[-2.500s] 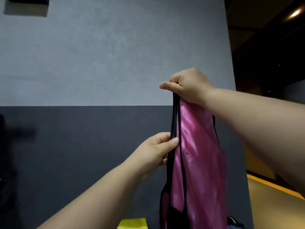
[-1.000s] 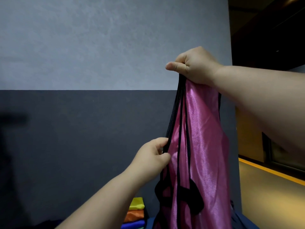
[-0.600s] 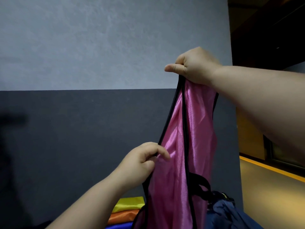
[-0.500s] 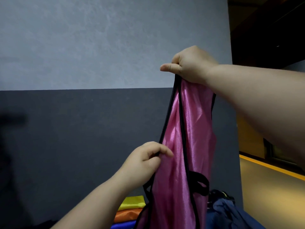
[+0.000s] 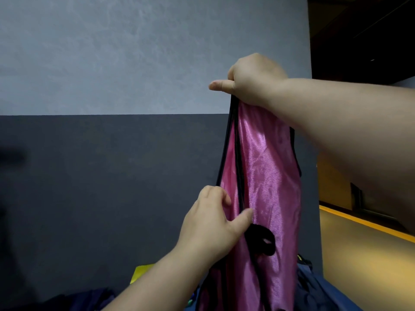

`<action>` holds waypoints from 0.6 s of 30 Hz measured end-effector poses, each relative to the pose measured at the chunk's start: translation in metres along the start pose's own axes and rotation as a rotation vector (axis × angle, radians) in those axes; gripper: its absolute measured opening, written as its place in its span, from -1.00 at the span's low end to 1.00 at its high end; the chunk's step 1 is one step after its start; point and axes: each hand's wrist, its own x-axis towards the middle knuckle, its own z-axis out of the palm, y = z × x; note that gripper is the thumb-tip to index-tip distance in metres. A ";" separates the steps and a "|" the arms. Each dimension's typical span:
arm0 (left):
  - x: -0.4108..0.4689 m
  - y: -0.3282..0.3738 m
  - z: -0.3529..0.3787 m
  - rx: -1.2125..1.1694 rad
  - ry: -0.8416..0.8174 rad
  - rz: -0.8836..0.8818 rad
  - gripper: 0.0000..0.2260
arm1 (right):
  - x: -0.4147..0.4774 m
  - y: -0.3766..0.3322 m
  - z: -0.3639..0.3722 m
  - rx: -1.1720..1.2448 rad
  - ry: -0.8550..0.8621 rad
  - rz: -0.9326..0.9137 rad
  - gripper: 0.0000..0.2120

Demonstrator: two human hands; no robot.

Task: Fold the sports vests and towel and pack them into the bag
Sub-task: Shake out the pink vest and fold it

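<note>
A shiny pink sports vest (image 5: 267, 176) with black trim hangs in the air in front of a grey wall. My right hand (image 5: 251, 79) grips its top in a fist, held high. Lower down, my left hand (image 5: 213, 221) pinches the vest's black-edged left side between thumb and fingers. A black strap loop (image 5: 262, 242) dangles just right of that hand. Below the vest, part of a dark blue bag (image 5: 314, 288) shows at the bottom right. A corner of a folded yellow vest (image 5: 140, 272) peeks out behind my left forearm.
The two-tone wall, light grey above and dark grey below, stands close ahead. Dark blue cloth (image 5: 89, 299) lies at the bottom left. A yellowish floor with a yellow strip (image 5: 363, 225) runs along the right side.
My left hand has shifted its hold on the vest's left edge, thumb now across the front of the cloth. The vest's layers have closed up, and the view tilted slightly upward.
</note>
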 end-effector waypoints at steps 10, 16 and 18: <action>0.004 -0.025 -0.005 -0.249 -0.061 0.216 -0.73 | -0.003 0.010 0.001 -0.025 -0.022 0.033 -0.34; 0.003 -0.037 -0.013 -0.471 -0.017 0.272 -0.43 | -0.001 0.010 -0.003 -0.013 -0.022 0.061 -0.33; 0.007 -0.037 -0.016 -0.394 0.003 0.266 -0.54 | 0.000 0.009 -0.004 -0.002 -0.025 0.063 -0.33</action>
